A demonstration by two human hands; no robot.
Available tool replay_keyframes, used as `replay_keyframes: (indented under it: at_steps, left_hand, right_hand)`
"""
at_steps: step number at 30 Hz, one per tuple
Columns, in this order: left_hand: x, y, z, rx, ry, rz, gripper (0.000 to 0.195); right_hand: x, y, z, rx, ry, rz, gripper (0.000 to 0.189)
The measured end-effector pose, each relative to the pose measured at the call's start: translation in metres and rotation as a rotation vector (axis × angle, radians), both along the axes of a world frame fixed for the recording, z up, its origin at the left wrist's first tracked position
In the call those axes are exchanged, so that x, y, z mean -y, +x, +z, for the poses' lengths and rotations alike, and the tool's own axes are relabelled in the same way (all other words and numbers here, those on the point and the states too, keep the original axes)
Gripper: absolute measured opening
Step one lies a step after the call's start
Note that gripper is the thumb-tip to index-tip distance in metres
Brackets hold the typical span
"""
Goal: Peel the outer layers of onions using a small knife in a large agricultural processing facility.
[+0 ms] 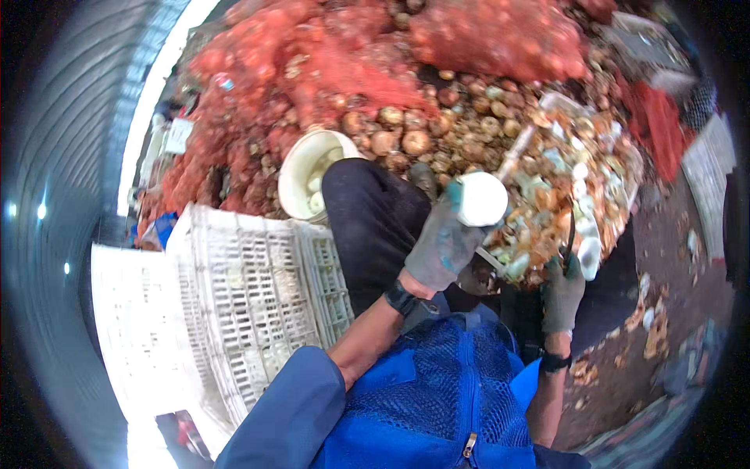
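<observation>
My left hand [448,240], in a grey and teal work glove, grips a peeled white onion [483,199] above my lap. Lower right, my right hand [563,287], also gloved, holds a knife [571,231] with its dark blade pointing up. Between and beyond the hands lies a heap of onion skins and scraps [539,193] in a container with a pale rim. Left of my knee a white bucket [287,184] leans, with several peeled onions [316,193] inside. Unpeeled onions [416,142] lie loose past my knees.
Red mesh sacks of onions [498,38] are piled at the far side. Stacked white plastic crates [252,293] stand on my left. Onion skins [656,328] litter the dark floor at right, near another red mesh bag [659,126]. A grey crate [647,47] sits at the upper right.
</observation>
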State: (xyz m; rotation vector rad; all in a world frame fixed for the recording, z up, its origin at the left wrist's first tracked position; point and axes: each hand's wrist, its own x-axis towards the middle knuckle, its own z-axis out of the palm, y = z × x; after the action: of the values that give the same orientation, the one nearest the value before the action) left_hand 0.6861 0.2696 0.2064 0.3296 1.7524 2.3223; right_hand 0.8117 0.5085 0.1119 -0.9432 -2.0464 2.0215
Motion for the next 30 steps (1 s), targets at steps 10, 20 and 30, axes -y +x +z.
replay_keyframes:
  at_steps: [10,20,30]
  left_hand:
    - [0.137,-0.032,0.248,-0.594,0.757,0.167,0.085]
    - [0.109,-0.147,-0.04,0.32,0.415,0.547,0.04]
    - [0.129,-0.281,-0.218,0.245,-1.141,0.596,0.036]
  right_hand:
    - [0.005,-0.017,0.002,0.037,0.086,0.121,0.043]
    - [0.008,-0.04,0.013,0.112,-0.028,0.012,0.038]
    - [0.019,-0.069,0.012,0.25,-0.1,-0.019,0.036]
